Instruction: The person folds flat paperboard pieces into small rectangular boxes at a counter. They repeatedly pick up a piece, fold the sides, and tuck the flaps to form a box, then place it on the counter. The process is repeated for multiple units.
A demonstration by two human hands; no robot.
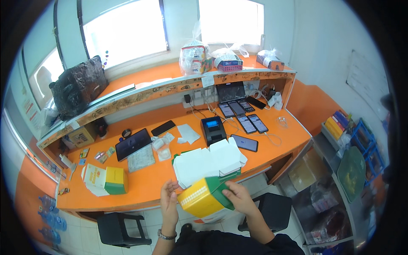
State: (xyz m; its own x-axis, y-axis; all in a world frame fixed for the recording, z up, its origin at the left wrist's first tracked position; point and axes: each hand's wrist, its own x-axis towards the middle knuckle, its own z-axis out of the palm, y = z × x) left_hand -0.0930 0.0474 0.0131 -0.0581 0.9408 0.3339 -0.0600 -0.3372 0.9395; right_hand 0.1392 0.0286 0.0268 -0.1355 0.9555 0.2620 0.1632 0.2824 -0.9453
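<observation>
A yellow and green carton (199,197) is held tilted in front of my body, over the near edge of the orange counter. My right hand (240,197) pinches its green end, thumb on the near side. Beside its yellow end my left hand (168,197) is raised with the fingers stretched out, gripping nothing; whether it touches the carton I cannot tell. Just beyond lies a stack of flat cardboard blanks (204,163), white side up with green edges. On the counter's left part stands another yellow and green carton (115,180), beside printed white and yellow blanks (94,178).
Behind the blanks stand a black receipt printer (213,129) and several phones (246,123) with cables. A dark tablet (133,144) lies left of centre. Black stools (121,229) stand below the counter's front edge. Metal shelving (314,187) runs along the right.
</observation>
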